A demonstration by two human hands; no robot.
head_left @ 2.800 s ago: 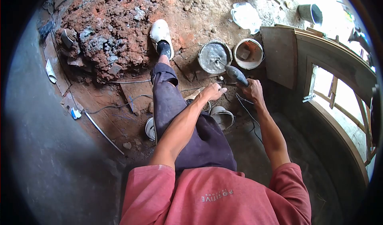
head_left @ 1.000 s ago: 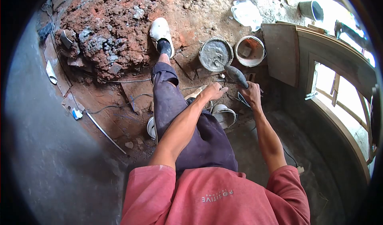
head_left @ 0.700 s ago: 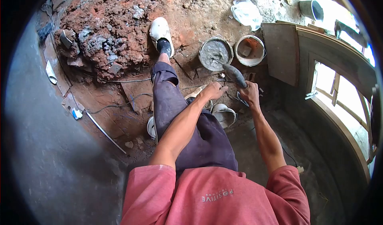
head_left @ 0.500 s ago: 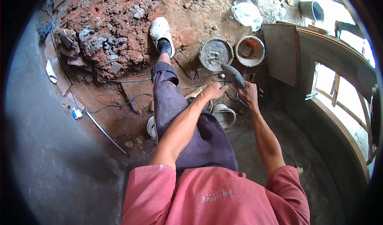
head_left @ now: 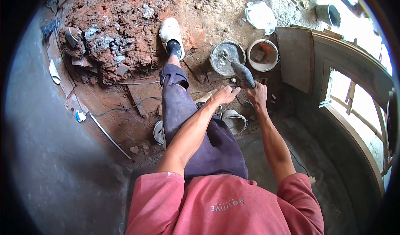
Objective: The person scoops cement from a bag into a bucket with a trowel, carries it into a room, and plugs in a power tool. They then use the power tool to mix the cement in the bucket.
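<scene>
My right hand (head_left: 256,94) is closed round the rear of a mortar-smeared electric drill (head_left: 243,73). The drill's thin shaft slants down into wet grey mortar (head_left: 225,53) inside a bucket (head_left: 211,63). Just left of the drill is my left hand (head_left: 225,95), its fingers curled; what they hold, if anything, is hidden. To the right of the mortar stands a second, pale bucket (head_left: 250,62) with a reddish inside and a lump in it. Another whitish bucket (head_left: 235,124) lies below my hands, close to my leg.
A heap of red soil and rubble (head_left: 112,39) rises at the upper left beside my outstretched foot (head_left: 171,31). Cables (head_left: 121,109) run over the floor. A wooden panel (head_left: 295,58) and window frame (head_left: 354,74) stand at the right. A plastic bag (head_left: 260,17) lies beyond the buckets.
The drill has tilted slightly, and its shaft sits a little higher in the bucket's view. The mortar surface looks stirred differently. Both hands stay nearly in place.
</scene>
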